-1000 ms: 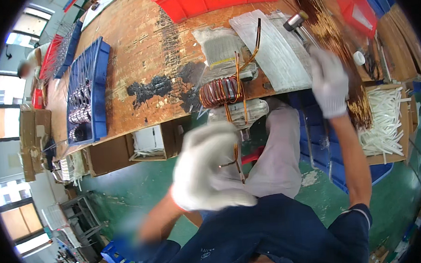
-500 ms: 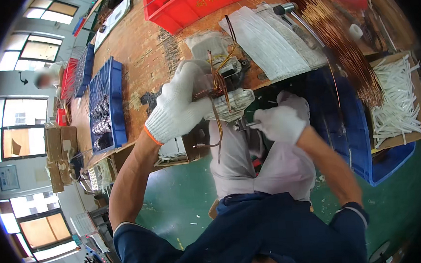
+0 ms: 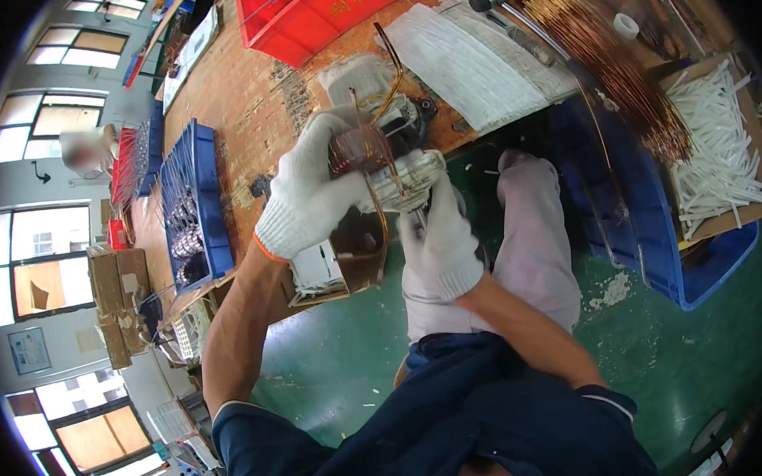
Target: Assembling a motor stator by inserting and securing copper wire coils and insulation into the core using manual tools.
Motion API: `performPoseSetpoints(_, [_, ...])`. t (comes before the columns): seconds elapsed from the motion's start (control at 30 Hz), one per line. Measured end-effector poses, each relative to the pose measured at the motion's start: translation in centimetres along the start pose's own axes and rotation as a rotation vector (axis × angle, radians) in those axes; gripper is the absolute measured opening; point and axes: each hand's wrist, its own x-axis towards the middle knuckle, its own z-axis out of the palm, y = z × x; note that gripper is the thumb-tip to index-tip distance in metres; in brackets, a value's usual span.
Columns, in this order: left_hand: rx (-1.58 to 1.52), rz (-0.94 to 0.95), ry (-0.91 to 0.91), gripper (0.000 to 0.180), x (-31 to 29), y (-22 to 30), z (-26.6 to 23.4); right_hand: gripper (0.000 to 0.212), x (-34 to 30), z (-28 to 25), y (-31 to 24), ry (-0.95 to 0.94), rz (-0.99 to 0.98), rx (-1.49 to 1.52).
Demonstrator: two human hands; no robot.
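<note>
My left hand point(image 3: 312, 185), in a white knitted glove with an orange cuff edge, is closed round a copper wire coil point(image 3: 362, 149) with long loose wire ends. The coil sits against a cloth-wrapped clamp point(image 3: 404, 182) at the bench's front edge; dark metal parts point(image 3: 409, 118) show behind it. Just below the clamp, my right hand point(image 3: 441, 247), also in a white glove, is closed on a metal bar point(image 3: 419, 220), mostly hidden by the fingers. Looped brass-coloured wires point(image 3: 393, 71) rise beyond the coil.
A red bin point(image 3: 333, 18) stands at the back of the wooden bench point(image 3: 254, 89). White sheets point(image 3: 466, 67), a hammer point(image 3: 490, 0) and a copper wire bundle point(image 3: 592, 50) lie to the right. Blue bins point(image 3: 208, 196) and a box of white tubes point(image 3: 716, 156) flank me.
My right hand has moved left and inward, to just beneath the cloth-wrapped clamp, still on the metal bar. My left hand stays on the coil. The whole view has shifted slightly.
</note>
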Motion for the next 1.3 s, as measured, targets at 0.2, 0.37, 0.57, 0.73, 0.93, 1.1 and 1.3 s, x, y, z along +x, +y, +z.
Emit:
performPoseSetpoints(0.2, [-0.630,0.028,0.124,0.056,-2.0,-8.0,0.0,0.051,4.3,-10.7,2.4,-0.065,-0.618,-0.360])
performPoseSetpoints(0.37, [-1.195,0.143,0.256,0.056,-6.9,-6.2,-4.3,0.045,3.4,-16.0,-3.9,0.037,-0.372,-0.128])
performPoseSetpoints(0.57, [-1.507,-0.006,0.227,0.055,-12.4,-0.9,-3.0,0.065,2.3,-8.8,-12.4,-0.369,-0.548,0.021])
performPoseSetpoints(0.73, [-1.498,0.196,0.208,0.056,-15.7,0.2,-1.5,0.066,0.1,-6.4,-15.8,-0.766,-0.114,0.051])
performPoseSetpoints(0.93, [-1.536,0.215,0.220,0.060,-17.9,0.9,-1.8,0.052,-1.3,-7.7,-18.4,-0.718,-0.175,0.138])
performPoseSetpoints(1.1, [-1.653,0.345,0.182,0.065,-17.3,-0.2,-1.7,0.052,-1.1,-8.6,-22.5,-0.747,-0.152,-0.033])
performPoseSetpoints(1.3, [-1.698,0.419,0.179,0.074,-14.1,-0.6,-2.4,0.054,1.8,-7.8,-21.6,-0.632,-0.319,-0.099])
